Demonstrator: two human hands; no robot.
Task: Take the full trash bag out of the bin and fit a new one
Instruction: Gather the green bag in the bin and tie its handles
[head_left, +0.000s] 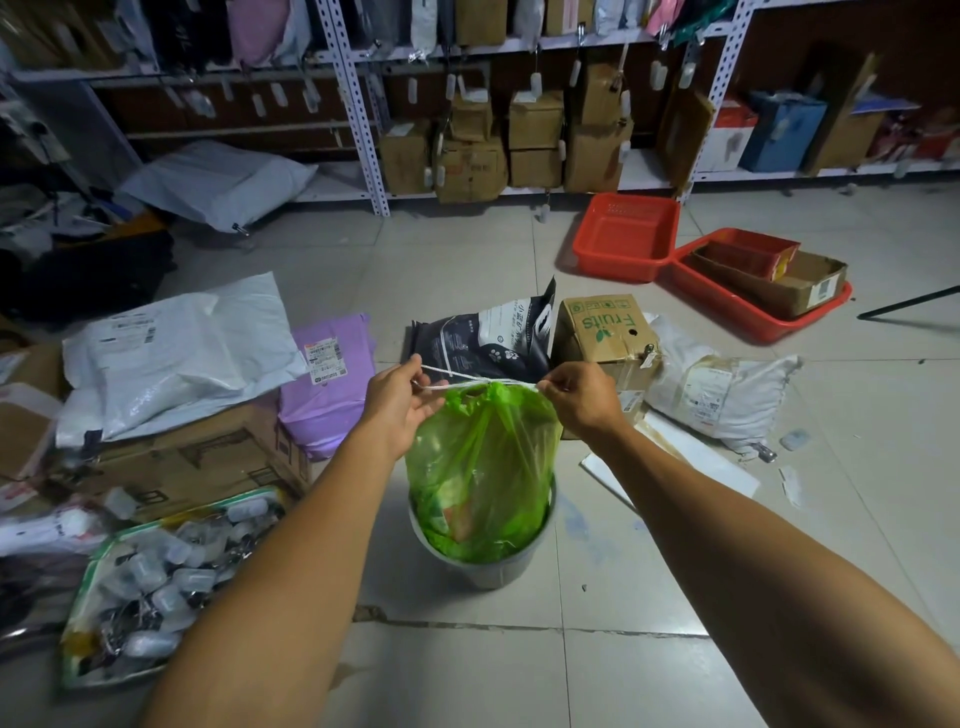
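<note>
Both hands, my left hand (402, 397) and right hand (579, 397), are pinching the white drawstring (460, 383) above the green trash bag (480, 467) sitting in the bin (493, 569), so I'd pull evenly sideways to cinch it before lifting.

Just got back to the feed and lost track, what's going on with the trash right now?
A person is closing the full green trash bag, which sits in the grey bin on the floor. The left hand and the right hand each pinch an end of the white drawstring and pull it apart, so the bag's mouth is gathered shut. The bag is not yet lifted out, and no new bag is visible.
</note>
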